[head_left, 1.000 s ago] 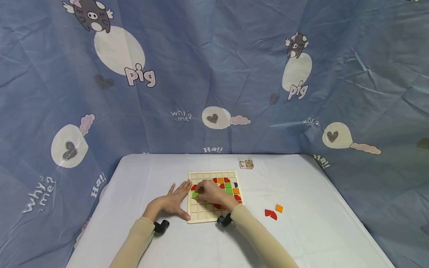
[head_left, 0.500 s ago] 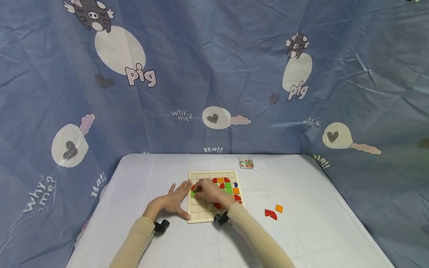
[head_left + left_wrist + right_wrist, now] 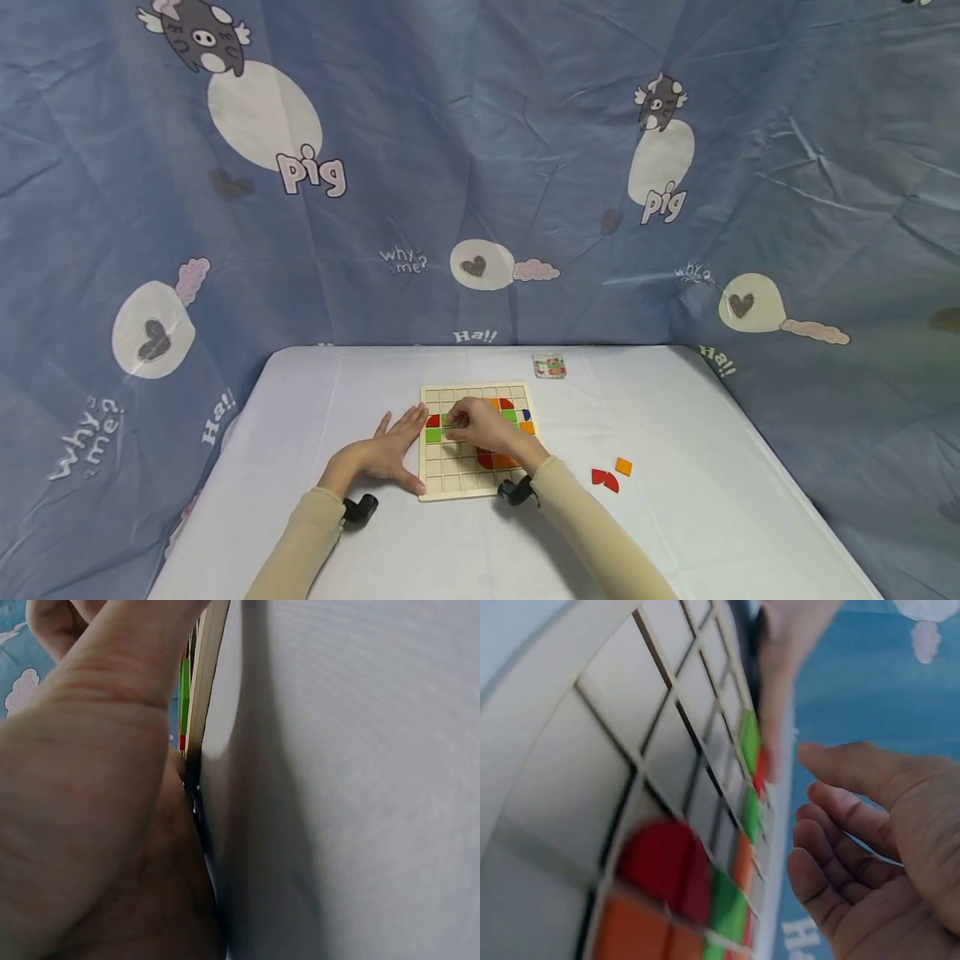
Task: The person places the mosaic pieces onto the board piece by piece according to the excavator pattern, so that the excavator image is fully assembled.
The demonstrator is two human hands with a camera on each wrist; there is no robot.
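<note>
A wooden grid board (image 3: 453, 482) lies on the table, partly filled with coloured tiles. My left hand (image 3: 386, 457) rests at its left edge, thumb and fingers spread along the rim. My right hand (image 3: 487, 427) hovers over the board's middle, hiding several tiles there. The right wrist view shows nothing between its thumb and loosely bent fingers (image 3: 832, 802). By the board's left edge, a green square tile (image 3: 433, 435) sits in a cell just below a red quarter-round tile (image 3: 433, 421). Red and orange pieces (image 3: 501, 461) show under the right wrist.
Two red pieces (image 3: 611, 482) and an orange square (image 3: 624, 467) lie loose on the white tablecloth, right of the board. A small picture card (image 3: 550, 366) lies behind it. A blue printed curtain (image 3: 480, 192) hangs around the table.
My right hand has left the green square tile at the board's left side and moved right over the middle. That tile now lies in its cell. The left hand has stayed put.
</note>
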